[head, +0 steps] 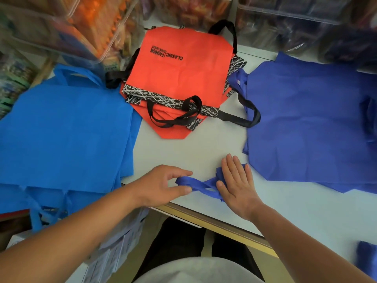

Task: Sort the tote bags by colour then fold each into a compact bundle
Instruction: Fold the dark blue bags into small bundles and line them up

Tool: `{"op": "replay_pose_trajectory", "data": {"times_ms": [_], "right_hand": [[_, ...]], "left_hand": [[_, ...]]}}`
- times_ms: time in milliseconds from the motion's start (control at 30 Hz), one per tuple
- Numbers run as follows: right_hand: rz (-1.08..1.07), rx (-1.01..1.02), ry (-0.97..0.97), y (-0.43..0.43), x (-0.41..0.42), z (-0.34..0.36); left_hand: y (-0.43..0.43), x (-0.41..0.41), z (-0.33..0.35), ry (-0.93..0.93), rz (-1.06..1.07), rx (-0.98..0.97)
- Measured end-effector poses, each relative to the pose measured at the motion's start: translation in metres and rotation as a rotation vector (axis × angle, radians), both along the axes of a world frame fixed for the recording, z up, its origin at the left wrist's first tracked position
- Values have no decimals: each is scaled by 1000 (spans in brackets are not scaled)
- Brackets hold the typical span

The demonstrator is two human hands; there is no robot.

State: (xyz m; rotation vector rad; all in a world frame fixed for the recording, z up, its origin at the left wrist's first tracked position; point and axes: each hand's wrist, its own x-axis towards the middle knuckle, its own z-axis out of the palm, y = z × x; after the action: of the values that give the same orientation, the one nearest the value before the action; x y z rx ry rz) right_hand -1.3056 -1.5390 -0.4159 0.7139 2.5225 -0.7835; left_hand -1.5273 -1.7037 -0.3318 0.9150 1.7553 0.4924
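Pressing the bundle (220,173) flat

It lay near the table (193,152) front edge, under the right hand (238,186), whose fingers were straight. The left hand (163,184) pinched its strap (196,183). Beyond lay a sky-blue pile (61,129), a red pile (179,78) and a navy pile (306,123).

folded bag (204,185): body mostly hidden under the right hand (236,184); only straps and one edge show.
light blue bags (67,135): cut off at the left edge.
dark blue bags (310,123): cut off at the right edge.
bins (285,23): blurred, contents unclear.
blue scrap (367,256): cropped in the corner, perhaps another bundle.
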Motion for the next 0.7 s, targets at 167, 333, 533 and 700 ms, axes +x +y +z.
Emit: {"op": "replay_pose_trajectory", "data": {"times_ms": [167,333,533,700], "right_hand": [[-76,-23,18,-4,-5,-2],[-152,-73,31,-5,-9,4],[-262,122,28,-20,-16,2],[-436,241,47,-33,-34,-4]], "left_hand": [[13,18,8,-292,353,120],[30,25,-17,-189,749,39],[44,32,-53,-9,864,-110],[44,35,-67,8,955,-235]]}}
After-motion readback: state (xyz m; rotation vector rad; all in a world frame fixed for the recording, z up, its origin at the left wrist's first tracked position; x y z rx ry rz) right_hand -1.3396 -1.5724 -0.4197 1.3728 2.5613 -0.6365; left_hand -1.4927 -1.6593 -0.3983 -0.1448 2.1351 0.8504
